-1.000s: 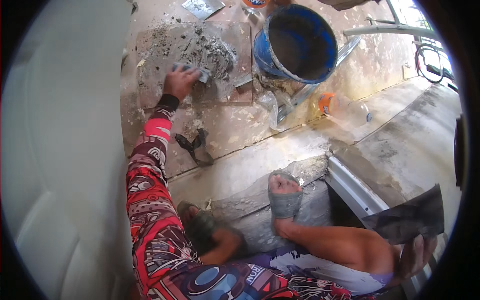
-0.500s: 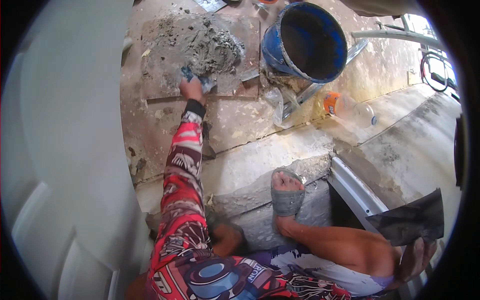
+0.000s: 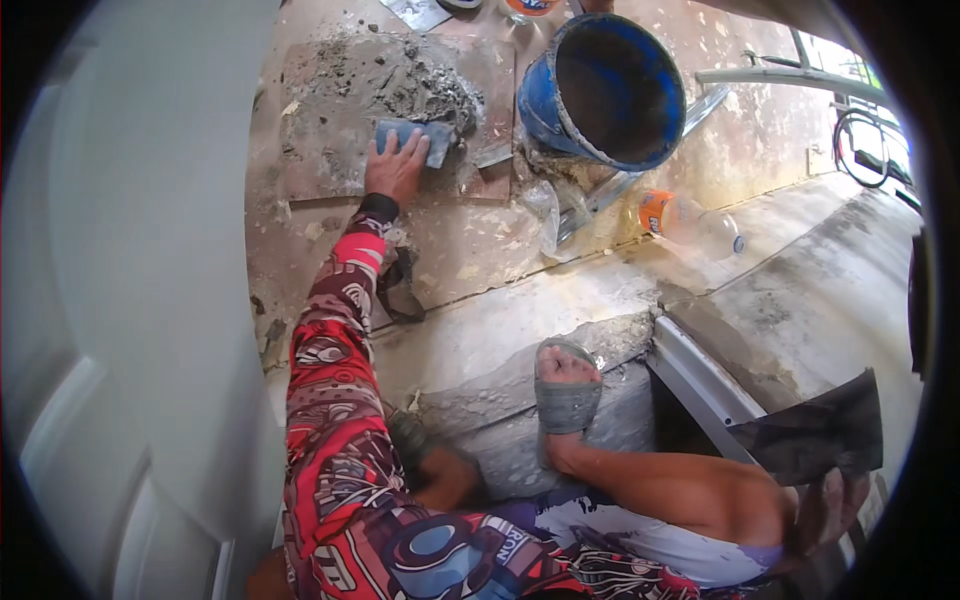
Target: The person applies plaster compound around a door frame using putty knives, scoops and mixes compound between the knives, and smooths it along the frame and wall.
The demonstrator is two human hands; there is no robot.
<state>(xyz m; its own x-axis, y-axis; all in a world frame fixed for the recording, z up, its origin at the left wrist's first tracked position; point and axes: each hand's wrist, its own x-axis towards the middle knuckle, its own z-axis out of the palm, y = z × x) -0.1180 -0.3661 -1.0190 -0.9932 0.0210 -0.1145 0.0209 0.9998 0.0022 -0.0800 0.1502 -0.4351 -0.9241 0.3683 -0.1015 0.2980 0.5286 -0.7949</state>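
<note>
My left hand (image 3: 397, 172) reaches far forward, its fingers laid over the upper face of a flat blue-grey scraper (image 3: 432, 143). The scraper lies against the near edge of a heap of wet grey mortar (image 3: 420, 85), spread on a brownish board (image 3: 330, 170). At the lower right, my right hand (image 3: 838, 505) grips the lower edge of a thin dark sheet or plate (image 3: 815, 435), which tilts up over my knee. Part of that hand is in shadow at the picture's rim.
A blue bucket (image 3: 543, 98) stands right of the board. An empty plastic bottle (image 3: 690, 222) lies beside a metal strip (image 3: 610, 190). My sandalled foot (image 3: 567, 395) rests on a concrete step, near a white metal channel (image 3: 700, 372). A pale panelled door (image 3: 150, 250) fills the left.
My left hand has turned and shifted slightly up and right, its fingers now flatter over the scraper, whose blue face shows more. The near side of the mortar heap looks pushed back.
</note>
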